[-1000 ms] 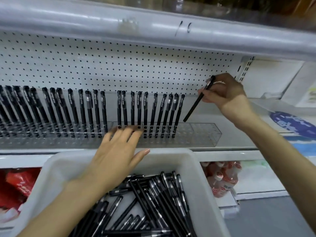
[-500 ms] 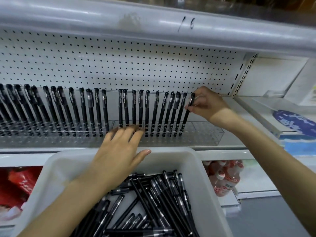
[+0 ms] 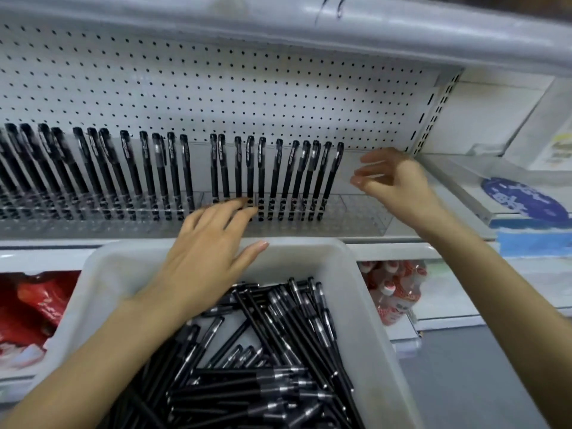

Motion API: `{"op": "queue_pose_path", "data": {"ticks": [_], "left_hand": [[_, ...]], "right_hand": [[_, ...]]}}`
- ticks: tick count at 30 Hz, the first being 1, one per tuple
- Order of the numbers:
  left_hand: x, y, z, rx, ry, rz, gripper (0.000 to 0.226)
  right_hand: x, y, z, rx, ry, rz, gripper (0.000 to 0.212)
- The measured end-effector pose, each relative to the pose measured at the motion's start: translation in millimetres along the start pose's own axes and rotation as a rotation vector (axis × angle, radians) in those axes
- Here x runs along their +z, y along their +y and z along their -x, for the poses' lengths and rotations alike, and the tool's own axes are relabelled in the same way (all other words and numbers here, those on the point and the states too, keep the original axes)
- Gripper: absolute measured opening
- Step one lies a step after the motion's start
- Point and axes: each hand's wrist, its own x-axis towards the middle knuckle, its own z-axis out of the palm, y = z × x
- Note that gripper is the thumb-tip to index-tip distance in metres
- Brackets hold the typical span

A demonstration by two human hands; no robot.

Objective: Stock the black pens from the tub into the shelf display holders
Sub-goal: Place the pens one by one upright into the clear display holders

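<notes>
Right grip [image 3: 393,184], fingers loose and holding nothing, hangs just right of the last standing pen [image 3: 332,178]. Loose pens [image 3: 278,351] lie below it in the tub [image 3: 309,258], their long axes mostly slanting away from the person. Left grip [image 3: 204,261], flat and empty, is nearer them. The clear holder [image 3: 356,209] on the shelf [image 3: 387,247] has free holes at its right end.

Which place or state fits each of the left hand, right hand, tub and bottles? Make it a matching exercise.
1. left hand
2. right hand
3. tub
4. bottles

A. contains loose pens
B. empty, right of the standing pens
C. below, right of the tub
D. fingers straight, at the holder

Pairs: 1-D, 2-B, 3-A, 4-C
</notes>
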Motion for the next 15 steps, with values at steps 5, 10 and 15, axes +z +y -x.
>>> {"op": "queue_pose_path", "data": {"ticks": [5,10,15], "left_hand": [[-5,-10,13,-0.009,-0.033,0.033,0.072],[-1,-25,25,-0.090,-0.039,0.033,0.075],[7,-37,36,-0.102,-0.062,0.000,0.077]], "right_hand": [[15,-8,67,0.033,-0.073,-0.153,0.029],[63,2,110,0.089,-0.369,0.053,0.038],[105,20,115,0.183,-0.427,0.175,0.047]]}}
